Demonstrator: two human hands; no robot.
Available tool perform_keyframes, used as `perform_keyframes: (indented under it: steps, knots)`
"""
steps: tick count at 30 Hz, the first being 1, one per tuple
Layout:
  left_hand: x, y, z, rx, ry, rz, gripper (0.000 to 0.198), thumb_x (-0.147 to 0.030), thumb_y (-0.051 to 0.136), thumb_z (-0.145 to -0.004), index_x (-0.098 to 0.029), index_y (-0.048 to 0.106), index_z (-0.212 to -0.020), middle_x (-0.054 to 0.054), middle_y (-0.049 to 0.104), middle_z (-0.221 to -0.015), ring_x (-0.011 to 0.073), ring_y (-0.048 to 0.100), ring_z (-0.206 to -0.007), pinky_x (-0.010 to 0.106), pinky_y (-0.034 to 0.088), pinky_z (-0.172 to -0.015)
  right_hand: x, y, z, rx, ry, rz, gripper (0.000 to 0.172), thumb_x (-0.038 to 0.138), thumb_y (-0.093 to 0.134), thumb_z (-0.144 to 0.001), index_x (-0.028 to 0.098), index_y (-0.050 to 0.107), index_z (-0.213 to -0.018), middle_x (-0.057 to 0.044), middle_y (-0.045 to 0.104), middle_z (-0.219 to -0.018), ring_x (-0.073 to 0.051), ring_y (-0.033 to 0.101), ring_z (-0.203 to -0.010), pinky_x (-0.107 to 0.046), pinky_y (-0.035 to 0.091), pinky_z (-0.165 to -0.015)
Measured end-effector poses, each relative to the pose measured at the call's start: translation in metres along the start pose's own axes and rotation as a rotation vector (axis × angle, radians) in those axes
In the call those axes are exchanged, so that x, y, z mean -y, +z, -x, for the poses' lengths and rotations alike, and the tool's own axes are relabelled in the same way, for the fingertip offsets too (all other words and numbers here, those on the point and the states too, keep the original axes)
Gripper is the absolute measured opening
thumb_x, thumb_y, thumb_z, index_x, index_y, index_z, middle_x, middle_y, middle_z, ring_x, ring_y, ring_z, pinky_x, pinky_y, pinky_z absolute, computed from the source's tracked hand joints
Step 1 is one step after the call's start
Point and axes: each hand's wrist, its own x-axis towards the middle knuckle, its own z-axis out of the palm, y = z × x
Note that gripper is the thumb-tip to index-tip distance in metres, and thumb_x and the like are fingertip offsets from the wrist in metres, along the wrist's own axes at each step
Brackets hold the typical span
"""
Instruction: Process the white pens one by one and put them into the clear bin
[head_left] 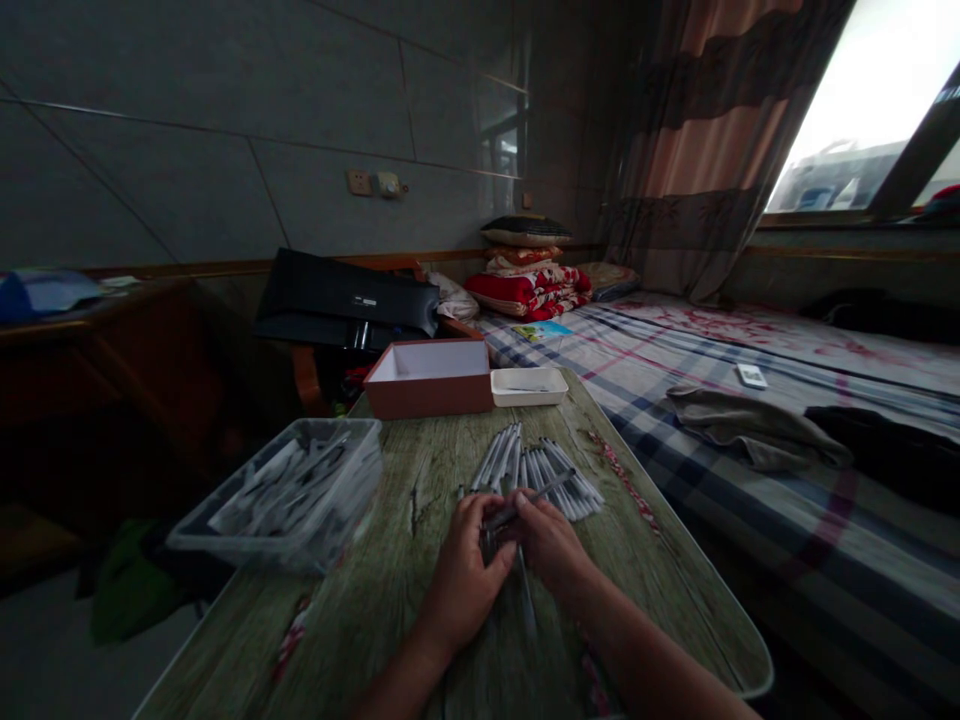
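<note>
A: Entry one, nearest: left hand [465,575] and right hand [551,545], just this side of the pile of pens [510,455]. State?
B: Both closed, fingertips pinching one grey pen [536,495] between them. Its far end slants over the pile's near edge.
A: Handling note?
B: Probably best held short, with each end steadied, and kept low over the surface [675,570] so nothing rolls.
A: Remainder?
B: Clear bin [292,490] left of the pile; brown box [427,390] and white tray [529,385] beyond it.
</note>
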Motion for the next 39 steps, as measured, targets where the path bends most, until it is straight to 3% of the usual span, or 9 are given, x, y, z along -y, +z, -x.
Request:
perform_keyframes:
  steps: [4, 6, 8, 11, 16, 21, 28, 35, 39]
  knots:
    - [0.005, -0.001, 0.006, -0.026, -0.110, 0.111, 0.045, -0.030, 0.067, -0.077, -0.025, 0.057, -0.121, 0.008, 0.053, -0.131, 0.0235, 0.047, -0.123, 0.035, 0.030, -0.107, -0.002, -0.002, 0.000, 0.017, -0.032, 0.012, 0.034, 0.049, 0.068, -0.074, 0.016, 0.060, -0.073, 0.000, 0.057, -0.064, -0.013, 0.053, -0.061, -0.024, 0.043, -0.060]
    - [0.007, -0.003, 0.007, 0.016, -0.179, 0.170, 0.046, -0.036, 0.063, -0.080, -0.023, 0.056, -0.123, 0.009, 0.055, -0.132, 0.0251, 0.047, -0.125, 0.038, 0.030, -0.108, -0.007, -0.002, 0.003, 0.086, 0.055, 0.058, 0.036, 0.050, 0.069, -0.073, 0.016, 0.058, -0.079, 0.005, 0.048, -0.056, -0.008, 0.044, -0.049, -0.021, 0.038, -0.049]
    - [0.008, -0.004, 0.006, 0.057, -0.230, 0.229, 0.044, -0.040, 0.062, -0.080, -0.020, 0.060, -0.119, 0.009, 0.060, -0.126, 0.0265, 0.050, -0.122, 0.039, 0.034, -0.106, -0.012, 0.000, 0.007, 0.203, 0.239, 0.147, 0.037, 0.050, 0.068, -0.074, 0.017, 0.057, -0.087, 0.009, 0.040, -0.052, -0.005, 0.032, -0.041, -0.018, 0.028, -0.040]
    - [0.012, -0.006, 0.005, 0.049, -0.261, 0.309, 0.035, -0.043, 0.060, -0.081, -0.018, 0.068, -0.105, 0.009, 0.066, -0.117, 0.0257, 0.057, -0.114, 0.037, 0.038, -0.103, -0.013, 0.005, 0.011, 0.261, 0.358, 0.136, 0.039, 0.047, 0.068, -0.073, 0.018, 0.054, -0.096, 0.010, 0.036, -0.052, -0.004, 0.027, -0.040, -0.017, 0.019, -0.038]
    - [0.019, -0.005, 0.005, -0.038, -0.248, 0.428, 0.033, -0.045, 0.058, -0.082, -0.018, 0.070, -0.096, 0.009, 0.068, -0.114, 0.0246, 0.059, -0.109, 0.038, 0.040, -0.101, -0.004, 0.010, 0.013, 0.301, 0.302, 0.049, 0.031, 0.043, 0.065, -0.074, 0.017, 0.052, -0.084, 0.008, 0.036, -0.054, -0.005, 0.025, -0.043, -0.018, 0.013, -0.039]
    - [0.020, -0.002, 0.004, -0.073, -0.250, 0.422, 0.037, -0.048, 0.060, -0.080, -0.017, 0.070, -0.096, 0.009, 0.071, -0.103, 0.0240, 0.063, -0.101, 0.037, 0.045, -0.094, -0.002, 0.012, 0.015, 0.359, 0.310, 0.088, 0.037, 0.050, 0.065, -0.078, 0.017, 0.053, -0.089, 0.009, 0.033, -0.055, -0.004, 0.022, -0.043, -0.018, 0.014, -0.038]
    - [0.014, -0.003, 0.004, -0.089, -0.212, 0.362, 0.034, -0.047, 0.061, -0.080, -0.018, 0.071, -0.093, 0.007, 0.072, -0.098, 0.0223, 0.064, -0.096, 0.034, 0.046, -0.092, -0.004, 0.012, 0.015, 0.324, 0.303, 0.122, 0.042, 0.055, 0.067, -0.074, 0.017, 0.054, -0.085, 0.010, 0.034, -0.051, -0.003, 0.024, -0.039, -0.017, 0.017, -0.035]
    - [0.015, -0.005, 0.006, -0.110, -0.211, 0.330, 0.035, -0.047, 0.061, -0.079, -0.018, 0.072, -0.095, 0.007, 0.073, -0.097, 0.0228, 0.065, -0.094, 0.034, 0.047, -0.091, -0.001, 0.018, 0.016, 0.282, 0.287, 0.168, 0.043, 0.055, 0.065, -0.076, 0.018, 0.057, -0.095, 0.011, 0.033, -0.050, -0.004, 0.023, -0.038, -0.016, 0.018, -0.034]
    - [0.016, -0.006, 0.004, -0.099, -0.193, 0.317, 0.034, -0.046, 0.061, -0.079, -0.017, 0.072, -0.094, 0.008, 0.073, -0.097, 0.0239, 0.065, -0.095, 0.035, 0.048, -0.090, -0.006, 0.019, 0.016, 0.295, 0.273, 0.169, 0.044, 0.058, 0.064, -0.075, 0.017, 0.056, -0.089, 0.010, 0.034, -0.050, -0.004, 0.024, -0.038, -0.016, 0.018, -0.034]
